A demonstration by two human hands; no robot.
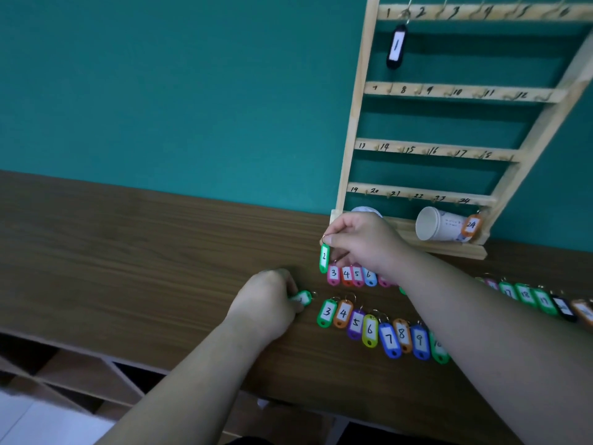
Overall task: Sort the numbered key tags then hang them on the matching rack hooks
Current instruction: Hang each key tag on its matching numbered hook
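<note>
Brown wood-grain table (160, 252) against a teal wall (160, 91). The right hand (362, 242) pinches the metal ring of a green plastic key tag numbered 2 (324, 258), which hangs just above the far row of coloured tags (346, 274). The left hand (266, 300) grips another green tag (303, 298) on the table, at the left end of the near row (369, 329). Behind stands a pale wooden rack with numbered hooks (355, 107), holding a black tag 1 (396, 46) and an orange tag 24 (471, 224). A white paper cup (439, 224) lies at its base.

— The rack (353, 123)?
— Pale bare wood, matt. The table (144, 239) shows darker wood grain with a soft sheen.
— And the key tags (370, 342)?
— Glossy coloured plastic, white paper labels (389, 339), thin metal rings (350, 297). The cup (436, 223) looks like paper.
</note>
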